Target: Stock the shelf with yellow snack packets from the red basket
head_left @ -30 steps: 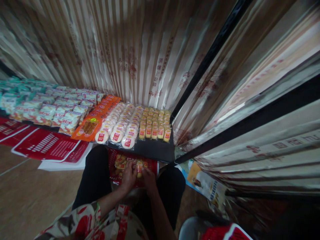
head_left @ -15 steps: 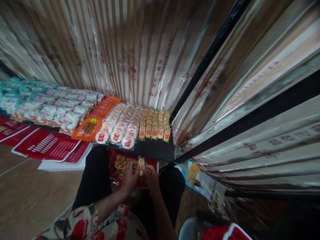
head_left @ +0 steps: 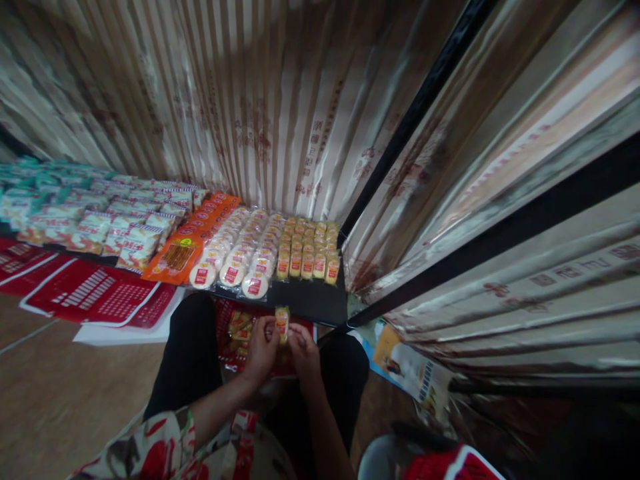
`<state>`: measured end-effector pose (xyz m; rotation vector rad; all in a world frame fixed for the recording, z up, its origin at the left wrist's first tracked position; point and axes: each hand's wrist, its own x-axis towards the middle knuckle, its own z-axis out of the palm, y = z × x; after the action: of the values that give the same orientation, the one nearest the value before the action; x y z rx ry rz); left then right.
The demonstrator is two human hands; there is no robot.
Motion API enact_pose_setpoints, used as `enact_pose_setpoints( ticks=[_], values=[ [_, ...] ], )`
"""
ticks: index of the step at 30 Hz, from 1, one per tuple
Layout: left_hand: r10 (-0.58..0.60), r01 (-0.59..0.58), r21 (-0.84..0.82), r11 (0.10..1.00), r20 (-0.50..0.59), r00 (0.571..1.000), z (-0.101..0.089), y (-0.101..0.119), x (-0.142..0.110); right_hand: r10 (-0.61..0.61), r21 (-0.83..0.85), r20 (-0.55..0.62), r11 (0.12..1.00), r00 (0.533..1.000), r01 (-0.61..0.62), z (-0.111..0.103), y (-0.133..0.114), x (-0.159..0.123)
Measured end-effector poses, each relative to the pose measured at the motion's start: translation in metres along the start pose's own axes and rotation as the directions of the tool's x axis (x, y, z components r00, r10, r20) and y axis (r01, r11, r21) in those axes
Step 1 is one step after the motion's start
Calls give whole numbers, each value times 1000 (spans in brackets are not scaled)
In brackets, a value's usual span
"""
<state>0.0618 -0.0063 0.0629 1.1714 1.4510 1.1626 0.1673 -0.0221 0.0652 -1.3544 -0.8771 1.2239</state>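
Between my two hands, a small yellow snack packet (head_left: 282, 323) with a red-orange label stands upright. My left hand (head_left: 263, 347) pinches its left side, and my right hand (head_left: 303, 347) has its fingers closed at the right side. Below them, a red basket (head_left: 224, 347) sits between my knees, with more yellow snack packets (head_left: 242, 327) inside. On the black shelf (head_left: 315, 297) just beyond, similar yellow packets (head_left: 307, 260) stand in rows. Left of those lie rows of round white wrapped crackers (head_left: 255, 285).
An orange snack bag (head_left: 175, 257) lies beside the crackers, then white packets (head_left: 137, 243) and green ones (head_left: 25, 193) farther left. Red bags (head_left: 100, 290) hang below the shelf edge. A pleated curtain (head_left: 260, 107) and black poles (head_left: 395, 157) bound the back and right.
The packet between my hands has risen slightly and stands straighter. My right hand's fingers have curled in a little. The goods on the shelf are unchanged.
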Motion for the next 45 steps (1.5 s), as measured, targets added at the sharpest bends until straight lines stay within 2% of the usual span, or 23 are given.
enact_pose_setpoints(
  ticks=[7,12,16,20,24,30,39,45],
  values=[
    [-65,65,-136,989,2,998,2,16,2,-75,-3,-4,997,997,75,0,-8,-2],
    [-147,154,-176,972,56,988,0,29,1,-76,-4,35,997,996,76,0,-8,-3],
    [-170,178,-191,965,58,984,-1,34,0,-72,-18,13,997,997,72,2,-8,-3],
    [-178,192,-215,957,86,980,-1,33,0,-81,-44,16,996,997,81,1,-5,-2],
    [-183,194,-229,954,70,981,2,28,3,-112,-89,2,990,994,112,-2,0,0],
    [-169,183,-333,925,72,983,6,24,7,-166,-127,29,977,986,169,-3,0,1],
    [-228,231,-267,936,40,973,4,30,10,-144,-69,-70,988,987,139,3,-2,3],
    [-318,325,-365,873,80,945,10,22,11,-149,-42,-73,988,986,146,2,1,4]
  ],
)
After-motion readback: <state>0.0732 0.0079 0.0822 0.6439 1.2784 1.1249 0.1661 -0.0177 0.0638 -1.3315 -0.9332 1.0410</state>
